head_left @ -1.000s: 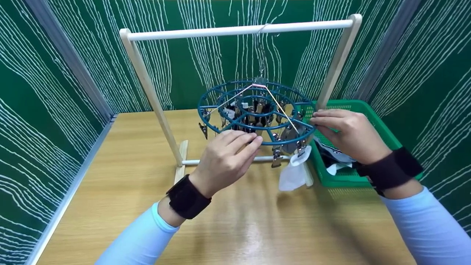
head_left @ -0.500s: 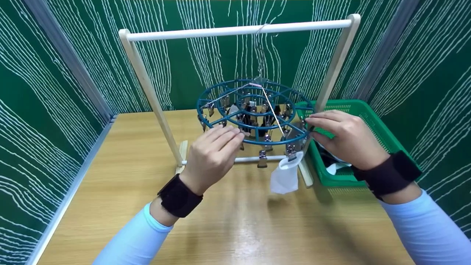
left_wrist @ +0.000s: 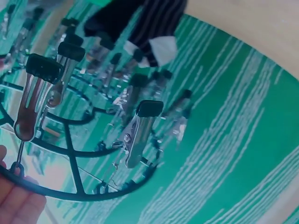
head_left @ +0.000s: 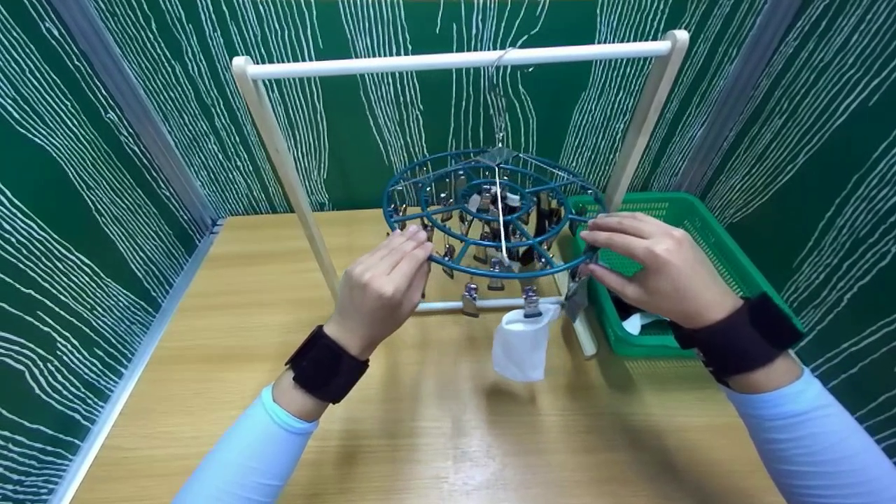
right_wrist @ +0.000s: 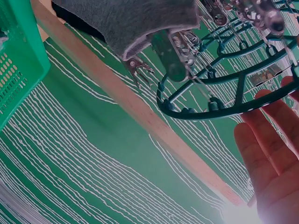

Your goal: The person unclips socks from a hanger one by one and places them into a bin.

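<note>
A round dark-teal clip hanger (head_left: 483,271) hangs by its hook from a rack, with metal clips (head_left: 470,299) dangling round its rings. My left hand (head_left: 378,287) pinches its front-left rim, the fingers lying over the ring. At the right rim is my right hand (head_left: 647,262), fingers extended and touching the ring, thumb apart below. A small white sock (head_left: 521,346) hangs from a front clip. Close to my right hand hangs a grey sock (right_wrist: 140,21). Dark socks, one a striped sock (left_wrist: 156,32), hang further in; in the head view the rings partly cover them.
The wooden rack (head_left: 455,63) stands on the wood-grain table (head_left: 434,427), its posts either side of the hanger. A green basket (head_left: 735,273) with dark and white cloth items sits at the right, partly behind my right hand. Green walls with white lines surround the table.
The hanger has turned, its front rim swinging leftward and bringing the white sock left. My left hand has moved left along with the rim; my right hand has stayed almost in place.
</note>
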{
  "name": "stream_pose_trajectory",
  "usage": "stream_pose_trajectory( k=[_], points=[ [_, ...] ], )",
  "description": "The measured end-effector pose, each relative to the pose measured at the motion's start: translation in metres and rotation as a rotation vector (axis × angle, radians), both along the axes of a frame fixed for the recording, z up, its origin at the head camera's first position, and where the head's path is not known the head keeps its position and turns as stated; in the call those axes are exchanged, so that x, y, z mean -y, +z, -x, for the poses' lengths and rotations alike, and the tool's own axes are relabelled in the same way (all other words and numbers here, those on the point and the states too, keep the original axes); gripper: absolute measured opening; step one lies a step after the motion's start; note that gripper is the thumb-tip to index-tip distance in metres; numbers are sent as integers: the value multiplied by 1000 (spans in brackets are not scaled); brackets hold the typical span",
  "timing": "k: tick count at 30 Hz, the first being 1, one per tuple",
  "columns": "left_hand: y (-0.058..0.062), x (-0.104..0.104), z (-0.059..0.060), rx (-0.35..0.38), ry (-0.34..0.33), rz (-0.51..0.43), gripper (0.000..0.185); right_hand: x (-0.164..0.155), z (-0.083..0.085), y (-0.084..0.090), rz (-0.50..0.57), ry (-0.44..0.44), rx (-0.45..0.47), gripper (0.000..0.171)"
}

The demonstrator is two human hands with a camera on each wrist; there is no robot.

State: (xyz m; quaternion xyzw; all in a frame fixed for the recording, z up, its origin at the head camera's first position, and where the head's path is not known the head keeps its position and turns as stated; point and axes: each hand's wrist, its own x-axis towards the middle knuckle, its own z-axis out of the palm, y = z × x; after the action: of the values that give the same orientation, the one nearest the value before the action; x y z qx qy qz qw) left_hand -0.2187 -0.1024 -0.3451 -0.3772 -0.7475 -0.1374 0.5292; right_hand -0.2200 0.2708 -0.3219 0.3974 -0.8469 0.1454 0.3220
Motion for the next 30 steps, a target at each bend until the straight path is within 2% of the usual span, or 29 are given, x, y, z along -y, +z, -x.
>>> stream_pose_trajectory(
  k=[9, 18, 21, 27, 30],
  points=[
    [-6, 15, 17, 60, -8, -50, 20, 4, -1, -3, 0, 7, 19, 40],
    [-8, 25, 26, 106, -27, -106, 18, 7, 0, -6, -13, 17, 35, 37],
    [-8, 27, 27, 123, -22, -108, 17, 8, 0, -6, -28, 39, 13, 37],
    [-7, 26, 24, 141, 2, -99, 23, 10, 0, -5, -53, 52, -27, 56],
    [-6, 24, 19, 140, -2, -106, 28, 11, -1, -4, -57, 46, -25, 49]
  ],
)
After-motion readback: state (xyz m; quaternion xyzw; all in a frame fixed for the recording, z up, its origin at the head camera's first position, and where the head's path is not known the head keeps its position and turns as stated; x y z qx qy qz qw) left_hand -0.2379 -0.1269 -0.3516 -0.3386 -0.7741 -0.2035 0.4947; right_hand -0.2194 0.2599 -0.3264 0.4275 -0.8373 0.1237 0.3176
